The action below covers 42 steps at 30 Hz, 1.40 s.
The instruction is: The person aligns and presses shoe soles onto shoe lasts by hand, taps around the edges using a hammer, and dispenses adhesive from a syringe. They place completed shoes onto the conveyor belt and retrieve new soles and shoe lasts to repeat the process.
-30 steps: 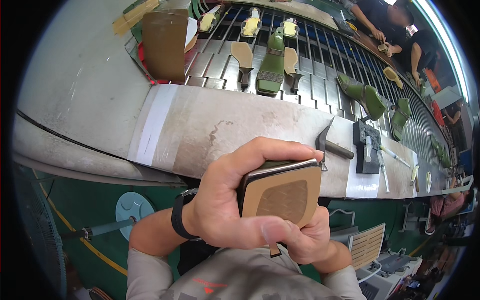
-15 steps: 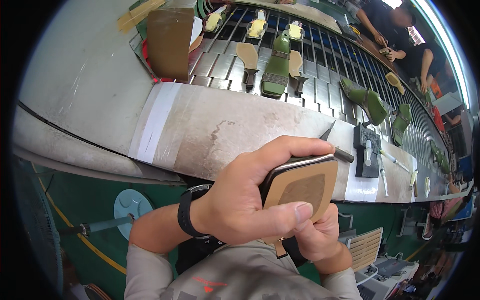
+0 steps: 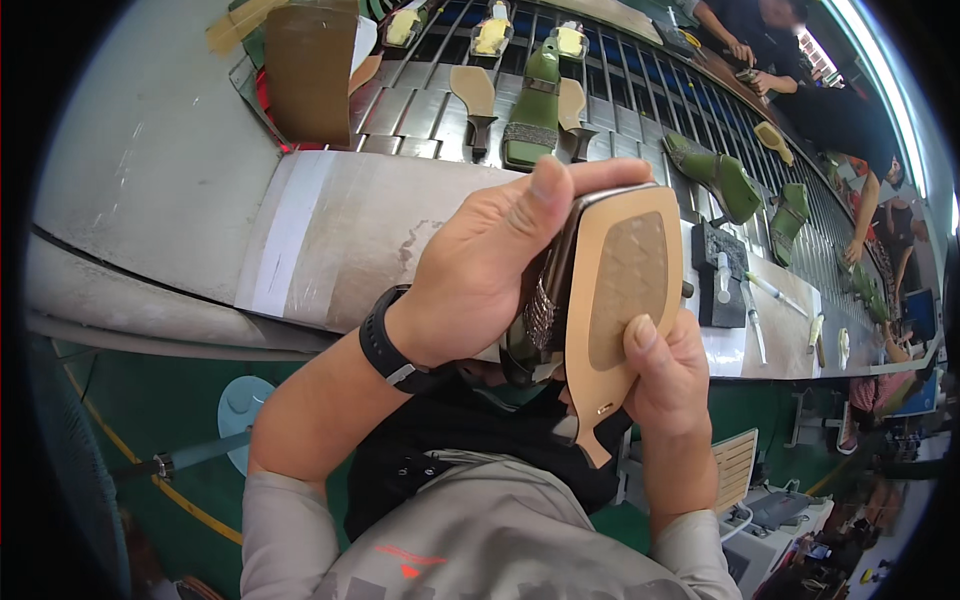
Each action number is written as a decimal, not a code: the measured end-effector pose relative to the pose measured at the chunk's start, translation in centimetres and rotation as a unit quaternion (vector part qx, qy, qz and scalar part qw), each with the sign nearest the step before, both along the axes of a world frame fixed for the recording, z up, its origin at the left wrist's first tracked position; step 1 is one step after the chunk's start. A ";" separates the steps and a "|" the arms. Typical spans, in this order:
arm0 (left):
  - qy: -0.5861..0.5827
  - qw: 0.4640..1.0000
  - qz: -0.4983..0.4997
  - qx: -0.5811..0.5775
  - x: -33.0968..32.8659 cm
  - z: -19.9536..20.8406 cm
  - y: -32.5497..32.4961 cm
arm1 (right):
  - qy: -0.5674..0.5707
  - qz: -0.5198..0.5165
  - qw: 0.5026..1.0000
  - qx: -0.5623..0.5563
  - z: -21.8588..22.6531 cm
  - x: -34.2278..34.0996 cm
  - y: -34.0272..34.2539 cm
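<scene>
A shoe on a last is held up in front of me with its tan sole (image 3: 630, 280) facing me. The sole has a darker, rougher patch in its middle and narrows toward the heel end. My left hand (image 3: 475, 265) cups the shoe's toe and side, thumb raised off the sole and fingers partly hidden behind the toe. From the other side my right hand (image 3: 672, 385) grips it, thumb pressed on the sole's lower part. A glittery strap (image 3: 541, 318) shows between my left palm and the sole.
Beyond the pale workbench edge (image 3: 350, 200) runs a metal conveyor (image 3: 400, 115) carrying tan soles (image 3: 472, 92) and green lasts (image 3: 535, 100) with straps. A black block (image 3: 717, 270) with a syringe (image 3: 755, 325) beside it lies at right. A co-worker (image 3: 750, 40) handles something at far right.
The shoe has risen and turned, so more of its sole and a strap now show. My left thumb has lifted off the sole; my right thumb now presses on it.
</scene>
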<state>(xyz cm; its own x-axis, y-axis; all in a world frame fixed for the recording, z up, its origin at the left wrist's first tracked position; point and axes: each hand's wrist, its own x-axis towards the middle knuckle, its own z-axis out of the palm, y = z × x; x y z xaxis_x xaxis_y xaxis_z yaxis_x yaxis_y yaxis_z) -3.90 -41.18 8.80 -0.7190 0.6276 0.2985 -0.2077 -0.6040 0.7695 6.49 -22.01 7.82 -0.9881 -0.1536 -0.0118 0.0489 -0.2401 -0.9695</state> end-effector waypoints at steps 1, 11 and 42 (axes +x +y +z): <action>-0.011 0.999 0.010 0.046 0.1 -0.2 0.4 | -0.004 0.008 1.000 -0.017 0.4 -0.1 0.1; 0.104 0.992 0.059 -0.029 -1.0 -1.5 0.6 | 0.024 -0.035 0.998 0.037 0.6 -1.3 -0.2; 0.123 0.928 0.302 -0.179 8.1 2.1 -8.5 | 0.225 -0.009 0.948 0.225 0.6 3.8 -7.4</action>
<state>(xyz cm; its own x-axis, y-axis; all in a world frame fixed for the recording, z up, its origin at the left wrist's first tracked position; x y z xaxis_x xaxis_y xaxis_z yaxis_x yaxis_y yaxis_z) 4.19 -49.67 10.91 -0.9097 0.2227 0.3505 0.2943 -0.2500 0.9225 10.29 -29.39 8.41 -0.9107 -0.2161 0.3520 -0.3949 0.2056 -0.8954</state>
